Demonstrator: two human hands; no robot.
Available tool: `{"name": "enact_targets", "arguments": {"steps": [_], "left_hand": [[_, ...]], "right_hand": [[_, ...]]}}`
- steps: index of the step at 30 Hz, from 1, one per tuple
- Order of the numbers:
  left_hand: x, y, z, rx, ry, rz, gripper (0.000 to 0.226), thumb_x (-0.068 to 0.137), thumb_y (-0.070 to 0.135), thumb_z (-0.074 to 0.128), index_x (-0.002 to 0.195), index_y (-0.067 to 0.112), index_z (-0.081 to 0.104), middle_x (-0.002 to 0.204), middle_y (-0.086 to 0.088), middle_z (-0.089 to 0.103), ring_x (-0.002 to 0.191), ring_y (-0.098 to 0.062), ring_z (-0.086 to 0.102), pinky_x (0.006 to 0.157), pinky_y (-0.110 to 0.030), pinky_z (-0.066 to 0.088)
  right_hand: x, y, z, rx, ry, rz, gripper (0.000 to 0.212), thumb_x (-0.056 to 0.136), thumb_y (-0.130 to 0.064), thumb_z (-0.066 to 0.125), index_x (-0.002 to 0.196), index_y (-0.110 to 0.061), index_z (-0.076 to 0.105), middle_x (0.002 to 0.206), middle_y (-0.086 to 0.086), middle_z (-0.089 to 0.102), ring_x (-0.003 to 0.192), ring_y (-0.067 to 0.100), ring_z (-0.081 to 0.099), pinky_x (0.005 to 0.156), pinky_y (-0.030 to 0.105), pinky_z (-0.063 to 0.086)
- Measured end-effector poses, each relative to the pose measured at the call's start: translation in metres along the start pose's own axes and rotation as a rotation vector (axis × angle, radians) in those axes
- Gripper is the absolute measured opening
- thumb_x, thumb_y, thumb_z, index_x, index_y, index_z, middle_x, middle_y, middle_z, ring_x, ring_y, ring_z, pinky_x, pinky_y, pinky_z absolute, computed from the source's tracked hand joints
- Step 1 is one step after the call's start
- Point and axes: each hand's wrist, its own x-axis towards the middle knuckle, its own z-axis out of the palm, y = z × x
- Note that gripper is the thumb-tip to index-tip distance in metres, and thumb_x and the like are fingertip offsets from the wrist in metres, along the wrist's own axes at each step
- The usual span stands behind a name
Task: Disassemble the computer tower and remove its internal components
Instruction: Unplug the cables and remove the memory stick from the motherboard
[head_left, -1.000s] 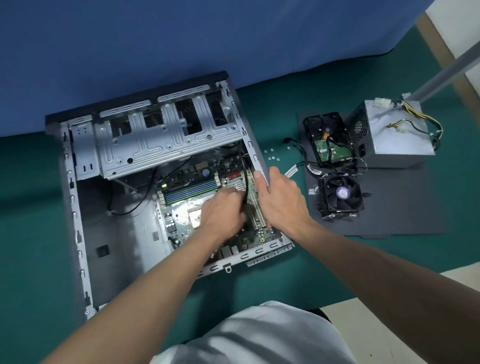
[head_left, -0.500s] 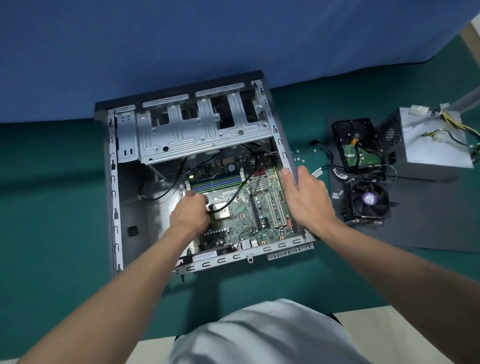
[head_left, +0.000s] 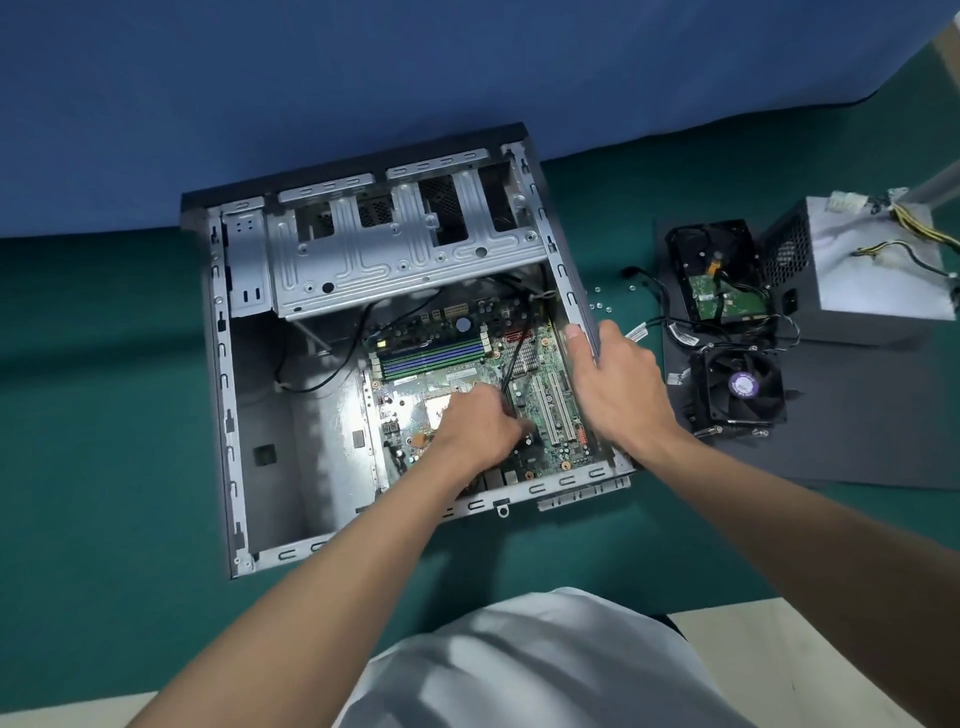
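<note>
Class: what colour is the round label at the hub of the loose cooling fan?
Purple, on the cooling fan; the head view shows it best.

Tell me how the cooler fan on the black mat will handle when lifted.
The cooler fan likely lifts rigid, given its boxy black frame. Metal showing beneath it hints at heft. The wires lying beside it may snag.

no readable text, labels too blurred

green motherboard (head_left: 540, 374), teal table (head_left: 104, 415) (blue backdrop (head_left: 311, 78))
</note>
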Motion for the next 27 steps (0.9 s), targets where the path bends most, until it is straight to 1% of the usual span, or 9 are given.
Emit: {"name": "enact_targets", "arguments": {"steps": [3, 5, 8, 12, 14, 21, 23, 25, 27], "left_hand": [[0.013, -0.002, 0.006, 0.055, -0.142, -0.036, 0.027, 0.087, 0.034, 0.069, 0.102, 0.012, 0.063, 0.092, -0.001, 0.063, 0.076, -0.012, 0.058, 0.06, -0.021, 0.042], [0.02, -0.006, 0.01, 0.23, -0.113, -0.013, 0.024, 0.087, 0.028, 0.069, 0.098, 0.011, 0.056, 0.088, 0.0, 0.056, 0.081, -0.016, 0.054, 0.069, -0.027, 0.044], [0.024, -0.009, 0.015, 0.463, 0.0, 0.053, 0.017, 0.092, 0.019, 0.061, 0.093, 0.013, 0.046, 0.076, 0.002, 0.04, 0.077, -0.017, 0.046, 0.068, -0.03, 0.04], [0.027, -0.009, 0.024, 0.501, -0.088, 0.036, 0.018, 0.094, 0.023, 0.06, 0.102, 0.011, 0.049, 0.08, 0.0, 0.048, 0.068, -0.012, 0.049, 0.061, -0.026, 0.042], [0.028, -0.01, 0.025, 0.5, -0.14, 0.015, 0.018, 0.096, 0.022, 0.058, 0.107, 0.011, 0.049, 0.081, 0.001, 0.05, 0.067, -0.011, 0.049, 0.063, -0.026, 0.044], [0.026, -0.004, 0.028, 0.659, -0.155, 0.059, 0.026, 0.097, 0.011, 0.051, 0.123, 0.011, 0.049, 0.1, -0.006, 0.054, 0.093, -0.022, 0.057, 0.081, -0.032, 0.051], [0.025, -0.004, 0.029, 0.697, -0.175, 0.09, 0.025, 0.097, 0.013, 0.052, 0.121, 0.01, 0.05, 0.093, -0.004, 0.051, 0.09, -0.02, 0.054, 0.083, -0.032, 0.052], [0.023, -0.003, 0.029, 0.796, -0.175, 0.177, 0.021, 0.097, 0.019, 0.053, 0.116, 0.01, 0.052, 0.079, -0.001, 0.043, 0.083, -0.018, 0.051, 0.08, -0.03, 0.051], [0.02, -0.001, 0.028, 0.852, -0.183, 0.249, 0.021, 0.097, 0.028, 0.053, 0.111, 0.012, 0.054, 0.073, 0.0, 0.039, 0.078, -0.017, 0.051, 0.075, -0.028, 0.049]], "right_hand": [[0.0, 0.0, 0.0, 0.006, -0.007, -0.002, 0.048, 0.097, -0.057, 0.023, 0.098, -0.014, 0.044, 0.082, 0.004, 0.058, 0.074, 0.026, 0.059, 0.069, 0.044, 0.051], [0.0, 0.0, 0.0, -0.001, -0.005, 0.0, 0.049, 0.098, -0.057, 0.023, 0.1, -0.013, 0.045, 0.084, 0.004, 0.058, 0.075, 0.027, 0.058, 0.069, 0.044, 0.051], [0.0, 0.0, -0.001, -0.014, 0.006, -0.001, 0.048, 0.098, -0.056, 0.022, 0.1, -0.014, 0.045, 0.086, 0.005, 0.056, 0.077, 0.028, 0.056, 0.068, 0.042, 0.048], [0.0, -0.001, -0.001, -0.02, 0.004, 0.004, 0.045, 0.098, -0.056, 0.023, 0.099, -0.016, 0.044, 0.088, 0.007, 0.057, 0.079, 0.029, 0.056, 0.07, 0.043, 0.049], [0.0, -0.001, 0.0, -0.027, 0.0, 0.009, 0.041, 0.098, -0.056, 0.022, 0.094, -0.019, 0.039, 0.09, 0.007, 0.058, 0.08, 0.029, 0.057, 0.07, 0.043, 0.049], [0.0, -0.001, 0.001, -0.025, 0.013, 0.0, 0.038, 0.098, -0.055, 0.023, 0.091, -0.021, 0.037, 0.086, 0.004, 0.054, 0.078, 0.028, 0.055, 0.067, 0.041, 0.047], [-0.001, -0.001, 0.001, -0.026, 0.013, 0.001, 0.037, 0.098, -0.055, 0.023, 0.091, -0.021, 0.036, 0.085, 0.002, 0.051, 0.078, 0.028, 0.054, 0.066, 0.041, 0.047], [-0.001, -0.001, 0.0, -0.028, 0.012, 0.005, 0.037, 0.098, -0.054, 0.023, 0.091, -0.021, 0.037, 0.084, 0.002, 0.051, 0.078, 0.028, 0.055, 0.067, 0.042, 0.048], [0.0, -0.001, 0.0, -0.026, 0.01, 0.009, 0.038, 0.098, -0.055, 0.023, 0.091, -0.02, 0.038, 0.084, 0.003, 0.052, 0.079, 0.029, 0.055, 0.067, 0.043, 0.048]]}}
